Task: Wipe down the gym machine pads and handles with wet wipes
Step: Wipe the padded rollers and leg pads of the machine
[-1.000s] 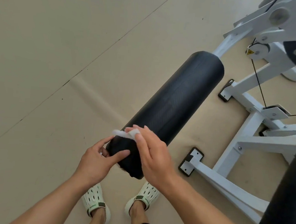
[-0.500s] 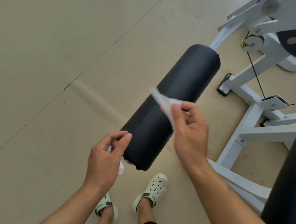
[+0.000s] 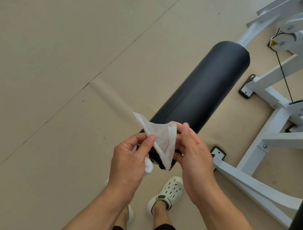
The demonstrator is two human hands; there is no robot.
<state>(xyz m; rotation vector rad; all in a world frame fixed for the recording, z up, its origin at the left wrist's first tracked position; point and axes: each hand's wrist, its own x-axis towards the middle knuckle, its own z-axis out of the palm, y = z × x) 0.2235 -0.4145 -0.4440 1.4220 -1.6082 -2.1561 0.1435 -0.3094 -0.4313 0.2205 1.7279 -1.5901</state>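
A long black roller pad [image 3: 204,93] sticks out from the white gym machine toward me. Both my hands hold a thin white wet wipe [image 3: 160,138] in front of the pad's near end. My left hand [image 3: 131,158] pinches the wipe's left edge between thumb and fingers, and more white wipe [image 3: 148,165] hangs from its palm. My right hand [image 3: 192,153] pinches the wipe's right edge with its fingertips. The wipe is spread partly open between them and hides part of the pad's near end.
The white machine frame [image 3: 264,137] with black feet and a black cable [image 3: 284,77] fills the right side. A second black pad [image 3: 299,215] shows at the right edge. My feet in pale clogs [image 3: 168,195] stand on beige floor below the pad.
My right hand came back down from the pad's middle to its near end. My left hand took hold of the wipe's other edge, and the wipe is now stretched between both hands.
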